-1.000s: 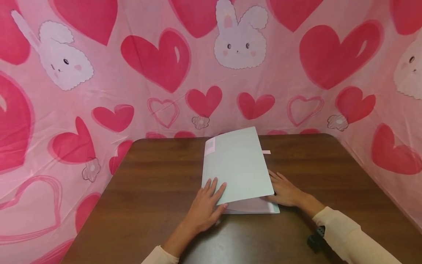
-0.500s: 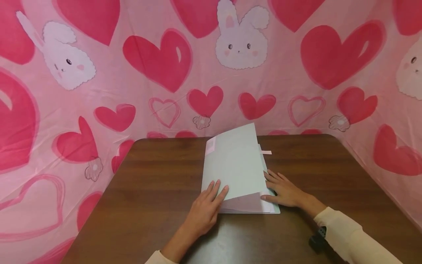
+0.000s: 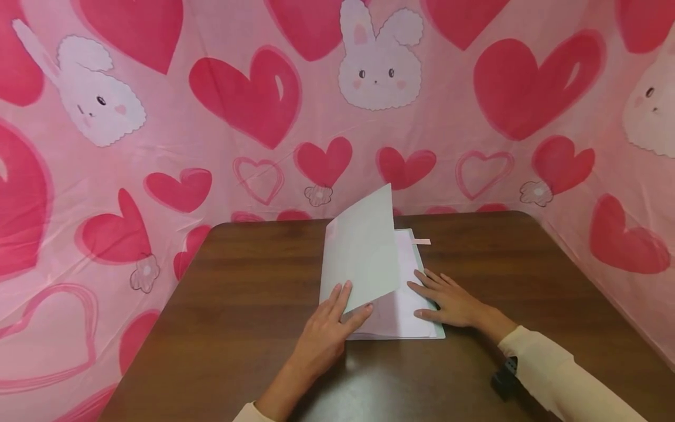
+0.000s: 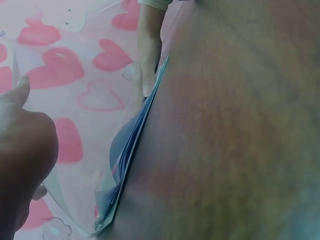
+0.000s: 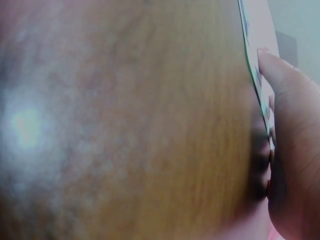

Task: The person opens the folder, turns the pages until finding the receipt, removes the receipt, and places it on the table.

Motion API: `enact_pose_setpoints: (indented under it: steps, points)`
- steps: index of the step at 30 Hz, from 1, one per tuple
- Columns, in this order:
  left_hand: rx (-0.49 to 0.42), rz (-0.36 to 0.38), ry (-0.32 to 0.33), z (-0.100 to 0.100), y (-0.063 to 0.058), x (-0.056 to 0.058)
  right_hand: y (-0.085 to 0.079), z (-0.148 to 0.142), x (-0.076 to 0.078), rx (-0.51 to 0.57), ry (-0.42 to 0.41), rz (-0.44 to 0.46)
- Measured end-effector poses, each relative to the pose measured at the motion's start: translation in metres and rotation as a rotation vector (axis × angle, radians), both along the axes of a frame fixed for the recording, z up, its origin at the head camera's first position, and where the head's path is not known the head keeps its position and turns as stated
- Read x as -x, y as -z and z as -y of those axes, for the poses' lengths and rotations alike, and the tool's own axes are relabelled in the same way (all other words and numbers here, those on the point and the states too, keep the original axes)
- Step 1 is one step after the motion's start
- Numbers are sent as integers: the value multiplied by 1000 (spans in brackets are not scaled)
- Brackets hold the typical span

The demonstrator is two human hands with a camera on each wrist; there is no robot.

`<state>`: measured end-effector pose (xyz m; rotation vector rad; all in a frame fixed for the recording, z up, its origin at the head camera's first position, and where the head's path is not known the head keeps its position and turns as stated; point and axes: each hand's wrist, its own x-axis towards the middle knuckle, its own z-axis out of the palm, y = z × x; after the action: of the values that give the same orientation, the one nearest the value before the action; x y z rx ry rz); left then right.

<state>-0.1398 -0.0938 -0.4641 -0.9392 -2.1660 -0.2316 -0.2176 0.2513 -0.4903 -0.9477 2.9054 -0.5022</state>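
- Swung further open than half a second ago, the front cover of the pale green folder bares a wider strip of white page.
- Folder lies near the middle of the surface, its back flat, its cover tilted up with the far right corner in front of the cloth.
- Seen edge-on from the left wrist, several thin leaves fan between the covers.
- Left hand touches the cover's near left part, fingers fairly straight against its outer face; whether the thumb presses it too, I cannot tell.
- Right hand rests at the folder's right side, fingers spread, fingertips on the white page.
- Small pink tab sticks out from the far right edge.
- Cream sleeves cover both forearms; a dark device sits under the right wrist.
- Behind the surface hangs pink cloth printed with red hearts and white rabbits.
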Motion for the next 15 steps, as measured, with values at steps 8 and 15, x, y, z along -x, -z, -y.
enact_pose_setpoints:
  steps: [8, 15]
  points:
    - [22, -179, -52, -5, -6, 5, -2, 0, -1, 10, -4, 11]
    - [-42, -318, -42, -8, -14, 9, -1, 0, -1, 18, 2, 25]
